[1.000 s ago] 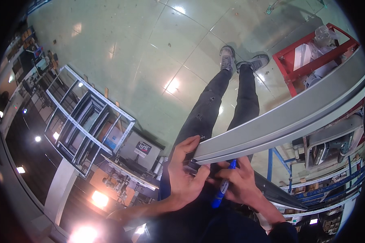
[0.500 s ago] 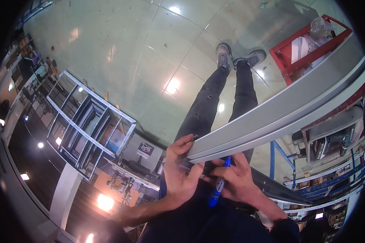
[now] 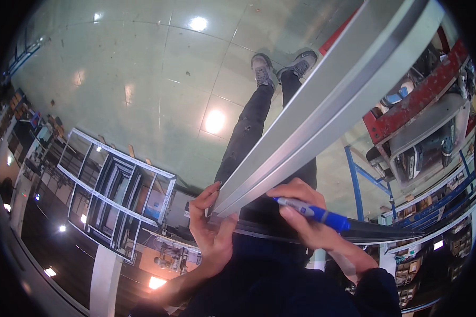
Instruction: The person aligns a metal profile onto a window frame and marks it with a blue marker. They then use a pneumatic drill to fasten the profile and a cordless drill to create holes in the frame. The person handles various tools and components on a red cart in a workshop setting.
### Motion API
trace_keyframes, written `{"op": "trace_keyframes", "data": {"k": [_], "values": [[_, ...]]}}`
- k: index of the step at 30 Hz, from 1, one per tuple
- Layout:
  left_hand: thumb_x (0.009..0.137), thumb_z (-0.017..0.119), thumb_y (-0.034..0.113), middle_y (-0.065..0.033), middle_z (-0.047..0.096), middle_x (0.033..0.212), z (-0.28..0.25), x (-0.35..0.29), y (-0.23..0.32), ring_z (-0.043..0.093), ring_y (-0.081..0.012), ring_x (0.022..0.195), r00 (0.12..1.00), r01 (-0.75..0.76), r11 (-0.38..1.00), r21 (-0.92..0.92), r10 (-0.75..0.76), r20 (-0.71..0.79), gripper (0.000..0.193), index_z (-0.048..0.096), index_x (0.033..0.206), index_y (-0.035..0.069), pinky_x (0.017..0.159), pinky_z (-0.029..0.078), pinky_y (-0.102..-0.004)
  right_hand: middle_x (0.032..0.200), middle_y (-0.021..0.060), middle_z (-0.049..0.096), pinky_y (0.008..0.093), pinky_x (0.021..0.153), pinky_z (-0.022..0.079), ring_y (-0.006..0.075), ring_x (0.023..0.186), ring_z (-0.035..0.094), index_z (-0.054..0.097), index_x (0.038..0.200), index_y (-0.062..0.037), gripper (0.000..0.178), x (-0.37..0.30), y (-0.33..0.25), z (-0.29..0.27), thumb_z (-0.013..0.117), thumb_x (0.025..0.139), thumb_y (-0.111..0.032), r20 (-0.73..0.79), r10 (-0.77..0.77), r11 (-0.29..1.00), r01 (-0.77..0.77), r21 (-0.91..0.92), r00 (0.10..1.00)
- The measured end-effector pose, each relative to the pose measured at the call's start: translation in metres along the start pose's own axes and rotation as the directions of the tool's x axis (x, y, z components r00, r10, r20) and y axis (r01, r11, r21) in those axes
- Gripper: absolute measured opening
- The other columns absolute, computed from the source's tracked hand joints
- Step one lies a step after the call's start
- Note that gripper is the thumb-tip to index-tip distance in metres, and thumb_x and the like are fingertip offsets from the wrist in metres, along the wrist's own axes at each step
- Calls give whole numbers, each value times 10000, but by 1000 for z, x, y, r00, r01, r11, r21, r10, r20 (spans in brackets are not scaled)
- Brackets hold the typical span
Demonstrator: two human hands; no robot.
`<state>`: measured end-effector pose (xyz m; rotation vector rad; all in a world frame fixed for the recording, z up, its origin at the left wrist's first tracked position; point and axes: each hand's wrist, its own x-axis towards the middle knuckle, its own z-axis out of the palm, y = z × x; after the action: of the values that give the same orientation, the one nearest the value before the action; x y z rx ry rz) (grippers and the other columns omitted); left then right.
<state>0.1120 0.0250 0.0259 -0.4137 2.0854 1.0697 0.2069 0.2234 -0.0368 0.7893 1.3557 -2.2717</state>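
My left hand (image 3: 212, 228) grips the near end of a long silver-grey metal profile (image 3: 301, 132), thumb on one side and fingers on the other. The profile has a lengthwise groove and runs from my hand up to the far right. In my right hand (image 3: 308, 214) is a blue marker pen (image 3: 317, 212), held between thumb and fingers. Its slim tip end points left, toward the profile's lower edge, and looks slightly apart from it. Beneath both hands lies a dark profile (image 3: 365, 231) stretching to the right. Some of the right fingers are hidden.
A stack of pale-edged window frames (image 3: 116, 193) stands to the left. At the right are a red metal beam (image 3: 423, 95), a grey bin-like holder with tools (image 3: 428, 142) and a blue stand (image 3: 357, 182). My shoes (image 3: 263, 70) are on the tiled floor (image 3: 143, 68).
The profile has swung to point more steeply upward, and my left hand has moved left with it. The marker has turned from upright to nearly level, its tip now toward the profile.
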Motion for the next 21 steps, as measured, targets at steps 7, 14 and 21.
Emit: {"op": "trace_keyframes", "data": {"k": [7, 14, 21], "values": [[845, 668, -85, -244, 500, 1466, 1, -3, 1, 519, -277, 1336, 999, 54, 998, 28, -54, 4, 455, 486, 1246, 30, 1117, 424, -409, 933, 60, 675, 275, 735, 532, 120, 867, 686, 587, 1151, 12, 277, 18, 11, 13, 736, 990, -158, -2, 194, 815, -159, 557, 981], [852, 647, -64, -203, 538, 1404, 3, -2, 2, 528, -259, 1305, 993, 112, 994, 15, -112, -25, 417, 497, 1231, 22, 1127, 394, -412, 867, 83, 696, 298, 699, 526, 138, 784, 682, 688, 1025, 21, 219, 31, 14, 15, 795, 922, -141, -65, 39, 973, -23, 228, 997], [841, 663, -27, -152, 554, 1354, 5, -3, 3, 530, -222, 1272, 989, 146, 987, 62, -143, -49, 433, 506, 1242, 13, 1122, 370, -397, 842, 107, 710, 320, 671, 541, 185, 741, 703, 710, 1000, 30, 220, 33, 20, 22, 805, 886, -132, -26, 54, 987, -49, 155, 998]]}}
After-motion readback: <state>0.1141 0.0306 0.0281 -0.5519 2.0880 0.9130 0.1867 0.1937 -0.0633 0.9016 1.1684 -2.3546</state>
